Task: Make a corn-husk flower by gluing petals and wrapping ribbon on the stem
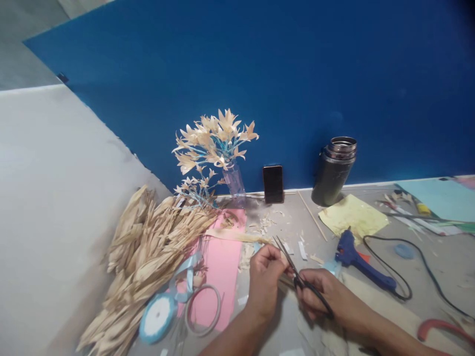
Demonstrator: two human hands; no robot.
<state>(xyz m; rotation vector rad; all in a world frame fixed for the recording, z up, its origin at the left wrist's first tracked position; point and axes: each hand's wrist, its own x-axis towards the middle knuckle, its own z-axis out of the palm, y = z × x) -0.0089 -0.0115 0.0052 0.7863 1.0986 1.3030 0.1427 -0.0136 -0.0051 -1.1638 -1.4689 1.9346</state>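
Observation:
My right hand (pixel 322 294) is closed around the handles of a pair of black scissors (pixel 293 264), whose blades point up and to the left, slightly apart. Beside the blades, my left hand (pixel 265 277) pinches a thin strip of dried corn husk (pixel 286 283), mostly hidden by the fingers. Another long husk strip (pixel 230 234) lies behind the left hand, across a pink paper sheet (pixel 226 277). To the left is a large pile of dried corn husks (pixel 148 262). Small husk scraps (pixel 267 222) are scattered beyond my hands.
Husk flowers (pixel 218 133) stand in a clear vase (pixel 234 183) by a phone (pixel 273 184) and a dark flask (pixel 334 173). Blue ribbon (pixel 158 316) and a tape ring (pixel 202 310) lie left. A blue glue gun (pixel 363 264), its cord, yellow paper (pixel 352 217) and a red-handled tool (pixel 441 326) lie right.

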